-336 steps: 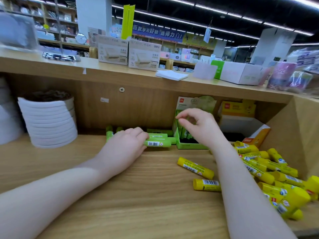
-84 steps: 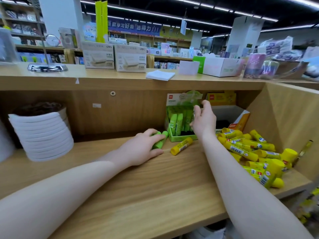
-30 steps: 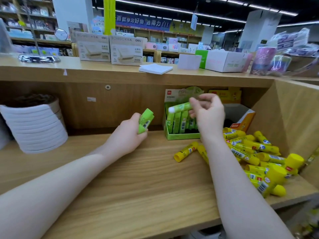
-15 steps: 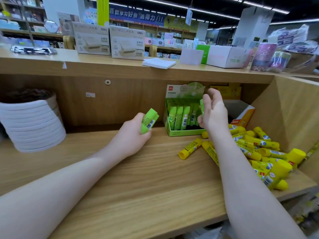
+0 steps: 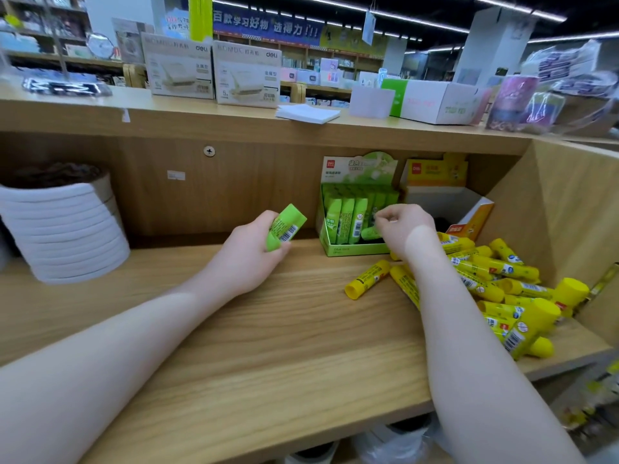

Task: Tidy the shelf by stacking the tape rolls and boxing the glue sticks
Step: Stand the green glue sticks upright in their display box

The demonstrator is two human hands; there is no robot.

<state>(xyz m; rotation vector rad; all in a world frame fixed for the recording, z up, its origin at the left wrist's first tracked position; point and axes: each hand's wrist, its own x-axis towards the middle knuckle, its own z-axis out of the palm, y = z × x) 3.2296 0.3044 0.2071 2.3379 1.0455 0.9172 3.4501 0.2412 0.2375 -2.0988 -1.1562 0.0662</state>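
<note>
1. Fingers [image 5: 268, 229] of my left hand [image 5: 248, 259] are wrapped around a green glue stick [image 5: 285, 226], held tilted up off the shelf [image 5: 268, 346], barcode facing me.
2. Right hand [image 5: 403, 227] is over at the green display box [image 5: 355, 226], fingers curled in close together right at the box front. There's a green stick [image 5: 370, 233] lying low in the box just under them, but I honestly can't tell if I'm pinching it or just touching it.
3. The green box already has a row of green sticks standing upright in it, leaning back against the card header.
4. Just right of it sits a white and orange box [image 5: 452, 209] with a yellow header. It looks open on top, and I can't see what's inside.
5. Yellow glue sticks [image 5: 502, 289] are in a loose heap in the right corner of the shelf, lying every which way. One yellow stick [image 5: 366, 279] sits a bit apart from the heap, just in front of the green box, left of my right forearm.
6. Stack of white tape rolls [image 5: 63, 229] is far left on the same shelf, well away from both hands.
7. Upper ledge above has two punch boxes [image 5: 214, 73] and a small white notepad [image 5: 308, 113].
</note>
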